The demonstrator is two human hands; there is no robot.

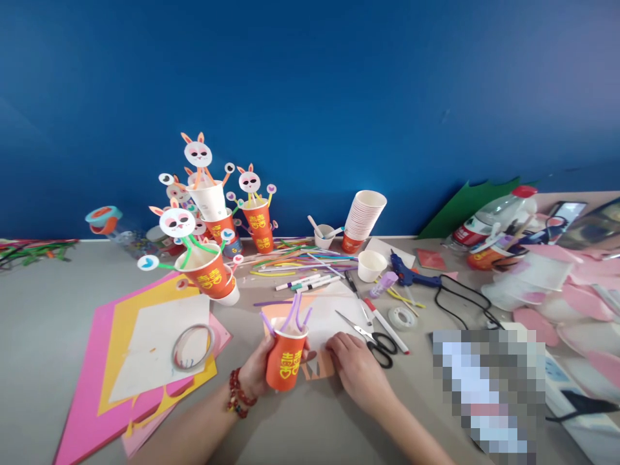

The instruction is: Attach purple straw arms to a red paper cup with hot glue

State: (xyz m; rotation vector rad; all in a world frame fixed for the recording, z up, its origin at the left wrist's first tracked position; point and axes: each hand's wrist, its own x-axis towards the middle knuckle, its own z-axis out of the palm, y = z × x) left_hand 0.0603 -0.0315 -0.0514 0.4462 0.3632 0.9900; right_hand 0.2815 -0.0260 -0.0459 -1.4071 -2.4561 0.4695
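Observation:
My left hand (pixel 254 374) is wrapped round an orange paper cup (pixel 285 358) with yellow print, held upright just above the table. Purple pipe cleaners (pixel 293 313) stick up out of the cup. My right hand (pixel 358 371) lies on the table to the right of the cup, fingers curled down over the edge of an orange paper piece (pixel 317 368) and a white sheet (pixel 329 316). Whether it pinches the paper I cannot make out. Black-handled scissors (pixel 375 339) lie just beyond the right hand.
Finished rabbit-face cups (pixel 208 268) stand at the back left. A tape roll (pixel 192 347) rests on pink, yellow and white sheets (pixel 140 342). Markers, pipe cleaners (pixel 300 261), a stack of white cups (pixel 364 216), a blue glue gun (pixel 409 276), a bottle (pixel 494 219) and pink cutouts (pixel 571 297) crowd the back and right.

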